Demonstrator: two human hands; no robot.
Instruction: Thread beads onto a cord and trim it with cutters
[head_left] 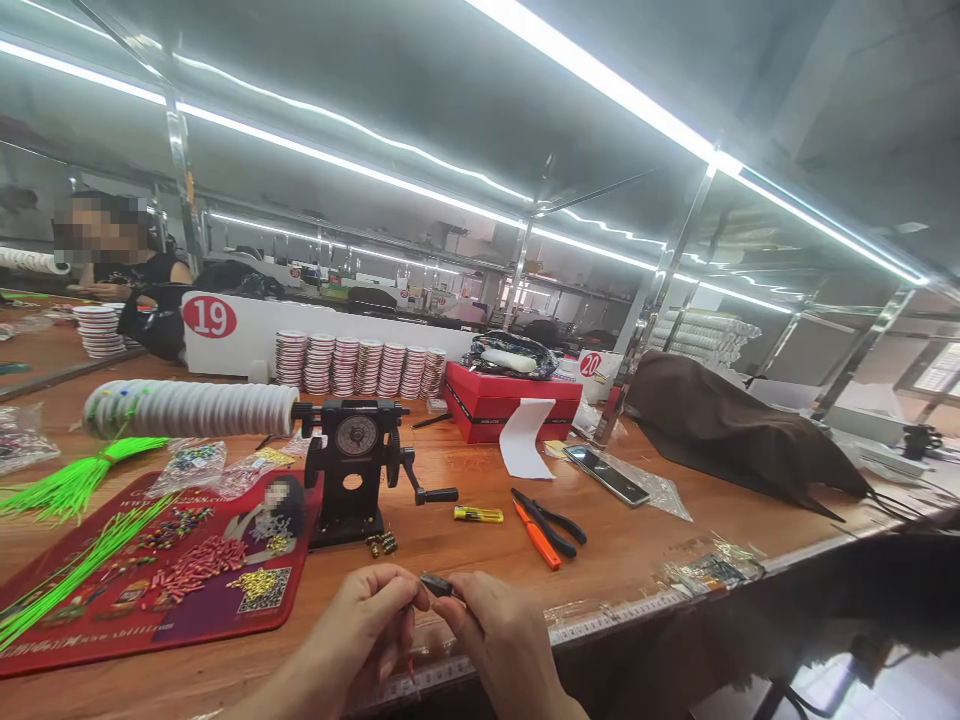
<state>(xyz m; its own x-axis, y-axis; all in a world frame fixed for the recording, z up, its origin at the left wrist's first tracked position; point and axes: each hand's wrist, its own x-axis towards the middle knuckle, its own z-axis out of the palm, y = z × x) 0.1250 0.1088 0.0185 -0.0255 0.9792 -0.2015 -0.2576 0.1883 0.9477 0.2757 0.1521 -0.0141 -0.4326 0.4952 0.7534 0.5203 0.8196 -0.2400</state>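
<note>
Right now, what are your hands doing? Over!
Left hand and right hand both pinch a small dark piece at the bench edge. Winder and pliers lie beyond, clear.

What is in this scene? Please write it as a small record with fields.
place: wooden workbench under strip lights
left hand: left hand pinches one end of a small dark part
right hand: right hand pinches its other end
behind the hands: black hand-crank winder, yellow lighter, orange-handled pliers
left of the hands: red mat with beads and green cords
further back: red box, phone
other people: one person seated far left
</note>
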